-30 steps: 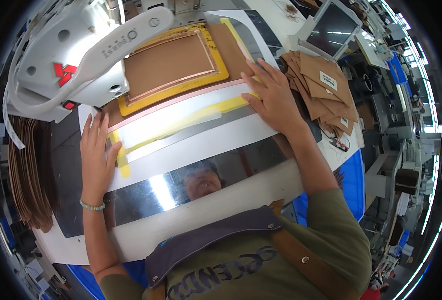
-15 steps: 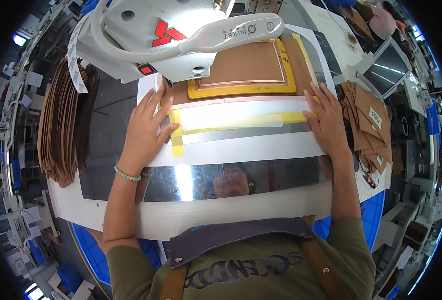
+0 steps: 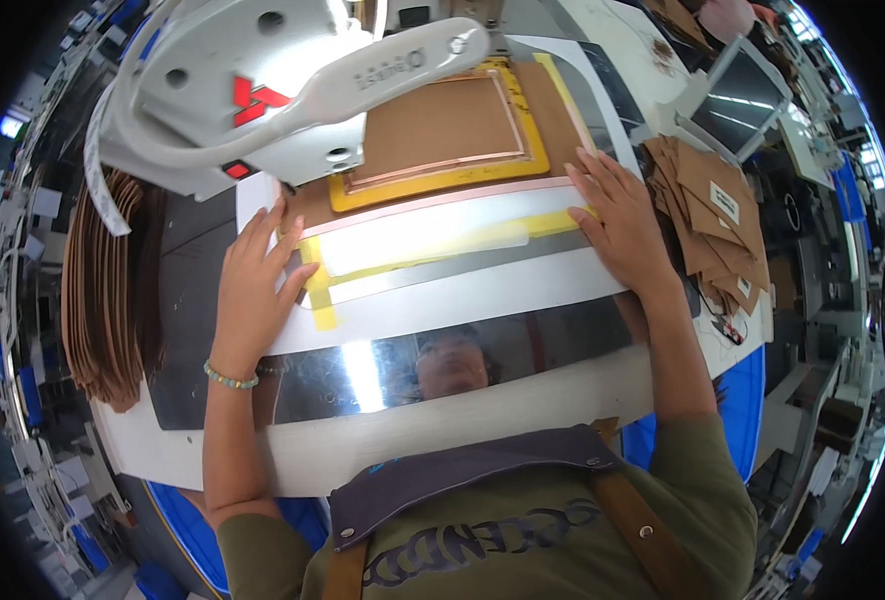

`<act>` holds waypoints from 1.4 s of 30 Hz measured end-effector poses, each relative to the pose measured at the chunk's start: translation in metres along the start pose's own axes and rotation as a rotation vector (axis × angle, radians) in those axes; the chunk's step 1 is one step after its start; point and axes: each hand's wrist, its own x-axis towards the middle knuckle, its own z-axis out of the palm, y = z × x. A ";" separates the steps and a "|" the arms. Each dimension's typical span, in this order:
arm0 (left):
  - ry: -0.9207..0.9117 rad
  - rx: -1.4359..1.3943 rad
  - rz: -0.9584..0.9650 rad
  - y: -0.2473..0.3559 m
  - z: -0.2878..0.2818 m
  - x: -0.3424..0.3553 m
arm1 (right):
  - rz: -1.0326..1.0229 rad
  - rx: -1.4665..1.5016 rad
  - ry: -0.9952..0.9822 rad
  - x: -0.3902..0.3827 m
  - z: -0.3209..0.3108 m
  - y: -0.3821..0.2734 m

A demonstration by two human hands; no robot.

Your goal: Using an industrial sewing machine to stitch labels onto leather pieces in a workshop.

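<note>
My left hand (image 3: 250, 285) lies spread at the left end of a pale sheet (image 3: 442, 290) marked with yellow tape (image 3: 322, 312). Its fingertips touch the near left corner of a brown fabric panel (image 3: 432, 130). On the right, my right hand (image 3: 622, 228) rests with its fingers stretched out, the tips at the panel's near right corner. Neither hand grips anything. Over the panel sits a yellow rectangular frame (image 3: 442, 186), with a copper-coloured strip along its inner edge. The white sewing machine head (image 3: 197, 115) hides the panel's far left part.
A lamp with a white handle (image 3: 392, 75) reaches over the frame. Brown pieces stand stacked (image 3: 112, 300) at left; a labelled brown pile (image 3: 697, 225) lies at right, near thread snips (image 3: 729, 330) and a screen (image 3: 737, 105). A shiny metal plate (image 3: 542, 350) borders the sheet's near side.
The whole view has shifted and turned slightly, so the machine, frame and sheet appear farther left and tilted. Both hands keep their places at the sheet's ends.
</note>
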 end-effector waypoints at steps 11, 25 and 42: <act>-0.013 0.012 -0.002 0.003 0.002 0.000 | -0.046 0.022 0.040 -0.002 0.004 0.001; 0.112 -0.271 0.197 0.084 -0.100 0.009 | 0.422 0.083 0.238 -0.026 -0.114 0.120; 0.562 -0.671 0.363 0.254 -0.180 0.000 | -0.015 0.561 0.188 0.118 -0.098 -0.009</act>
